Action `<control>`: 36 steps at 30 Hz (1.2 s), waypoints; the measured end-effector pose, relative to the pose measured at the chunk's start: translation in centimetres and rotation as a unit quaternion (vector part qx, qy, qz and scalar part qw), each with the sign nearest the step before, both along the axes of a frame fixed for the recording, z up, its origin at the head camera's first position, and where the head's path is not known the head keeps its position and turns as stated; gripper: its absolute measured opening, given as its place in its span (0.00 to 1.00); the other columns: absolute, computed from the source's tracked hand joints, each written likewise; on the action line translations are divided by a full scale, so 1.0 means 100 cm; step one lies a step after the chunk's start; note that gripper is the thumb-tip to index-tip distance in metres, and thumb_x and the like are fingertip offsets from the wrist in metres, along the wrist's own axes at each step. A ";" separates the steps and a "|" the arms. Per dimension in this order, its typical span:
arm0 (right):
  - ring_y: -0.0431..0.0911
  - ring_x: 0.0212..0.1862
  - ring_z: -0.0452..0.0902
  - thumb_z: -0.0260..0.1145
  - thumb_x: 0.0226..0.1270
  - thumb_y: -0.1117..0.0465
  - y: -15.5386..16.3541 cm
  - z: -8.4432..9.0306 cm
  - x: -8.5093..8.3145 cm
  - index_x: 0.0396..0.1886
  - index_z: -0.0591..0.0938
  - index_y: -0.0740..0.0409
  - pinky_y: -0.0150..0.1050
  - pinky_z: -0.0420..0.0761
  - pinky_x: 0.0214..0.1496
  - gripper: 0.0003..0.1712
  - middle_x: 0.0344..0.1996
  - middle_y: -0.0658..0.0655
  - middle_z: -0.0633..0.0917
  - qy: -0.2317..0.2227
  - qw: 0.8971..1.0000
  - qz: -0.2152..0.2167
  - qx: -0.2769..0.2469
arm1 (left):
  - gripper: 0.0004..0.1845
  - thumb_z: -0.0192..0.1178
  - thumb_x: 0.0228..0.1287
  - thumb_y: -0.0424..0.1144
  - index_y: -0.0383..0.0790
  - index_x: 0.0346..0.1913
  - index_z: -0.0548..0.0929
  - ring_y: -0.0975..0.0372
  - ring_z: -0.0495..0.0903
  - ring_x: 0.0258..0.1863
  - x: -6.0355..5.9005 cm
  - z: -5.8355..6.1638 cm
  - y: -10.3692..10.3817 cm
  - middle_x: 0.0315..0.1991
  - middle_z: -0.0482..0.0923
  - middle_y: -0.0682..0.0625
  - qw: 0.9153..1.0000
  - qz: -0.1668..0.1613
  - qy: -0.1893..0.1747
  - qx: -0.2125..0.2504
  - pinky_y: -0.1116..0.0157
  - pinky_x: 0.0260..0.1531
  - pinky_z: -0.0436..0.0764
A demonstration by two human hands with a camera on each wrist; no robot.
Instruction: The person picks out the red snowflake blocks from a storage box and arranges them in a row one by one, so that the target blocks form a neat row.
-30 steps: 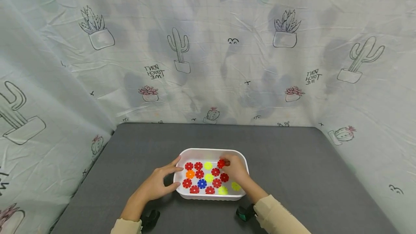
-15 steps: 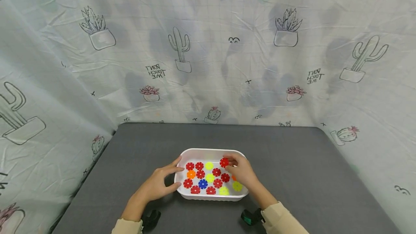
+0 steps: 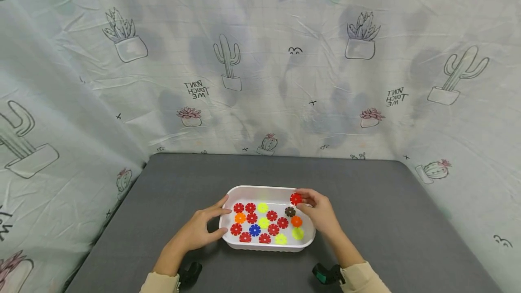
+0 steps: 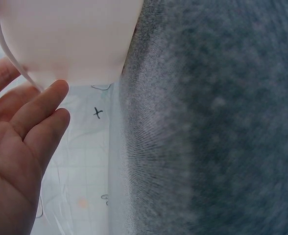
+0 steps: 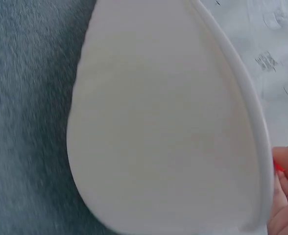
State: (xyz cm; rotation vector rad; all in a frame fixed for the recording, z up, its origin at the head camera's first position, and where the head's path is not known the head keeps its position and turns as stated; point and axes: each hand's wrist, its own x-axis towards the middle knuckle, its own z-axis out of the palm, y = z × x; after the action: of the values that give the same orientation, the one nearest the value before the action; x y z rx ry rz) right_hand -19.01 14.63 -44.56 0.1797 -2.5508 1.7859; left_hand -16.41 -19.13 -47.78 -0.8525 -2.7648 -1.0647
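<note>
Soft, even light is falling from above, leaving faint shadows on the backdrop (image 3: 260,58). The head view is bending at its edges. Both wrist views are blurring, the white tray (image 5: 168,122) glaring pale, the bench (image 4: 217,122) smearing.

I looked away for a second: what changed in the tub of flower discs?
The right hand, pinching a red disc, carried it from inside the white tub toward its far right rim, uncovering a dark disc and an orange one. The left hand stayed on the tub's left wall.
</note>
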 end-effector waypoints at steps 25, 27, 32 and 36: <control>0.33 0.36 0.75 0.63 0.54 0.72 0.070 -0.050 -0.049 0.54 0.70 0.75 0.23 0.77 0.37 0.26 0.34 0.43 0.80 0.006 0.989 -0.061 -0.137 | 0.23 0.61 0.54 0.46 0.45 0.54 0.76 0.57 0.68 0.60 0.000 0.000 -0.001 0.67 0.58 0.51 1.000 0.005 0.002 0.004 0.50 0.51 0.72; 0.32 0.36 0.75 0.62 0.55 0.72 0.072 -0.053 -0.053 0.55 0.69 0.75 0.23 0.76 0.37 0.26 0.35 0.45 0.80 -0.004 0.990 -0.062 -0.124 | 0.23 0.61 0.54 0.46 0.44 0.54 0.76 0.57 0.68 0.60 0.000 0.000 -0.001 0.67 0.58 0.51 1.000 0.005 -0.001 0.003 0.51 0.51 0.72; 0.31 0.35 0.73 0.61 0.56 0.71 0.075 -0.055 -0.063 0.55 0.71 0.71 0.23 0.76 0.36 0.25 0.38 0.53 0.80 -0.030 0.993 -0.074 -0.087 | 0.24 0.60 0.55 0.48 0.44 0.55 0.76 0.57 0.68 0.60 0.000 0.000 -0.001 0.67 0.58 0.50 1.000 0.001 0.000 0.001 0.51 0.51 0.73; 0.30 0.35 0.73 0.61 0.55 0.72 0.077 -0.056 -0.069 0.54 0.72 0.69 0.24 0.76 0.36 0.24 0.42 0.61 0.79 -0.043 0.994 -0.077 -0.059 | 0.24 0.61 0.54 0.48 0.45 0.55 0.76 0.57 0.68 0.60 -0.001 -0.001 -0.001 0.67 0.59 0.49 1.000 0.000 0.012 -0.002 0.51 0.51 0.72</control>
State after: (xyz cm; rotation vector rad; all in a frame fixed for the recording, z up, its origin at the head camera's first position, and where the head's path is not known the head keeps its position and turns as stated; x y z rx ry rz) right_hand -25.96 22.28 -50.21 -0.0947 -2.4284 1.9153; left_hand -16.51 -19.27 -47.84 -0.8605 -2.7484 -1.0423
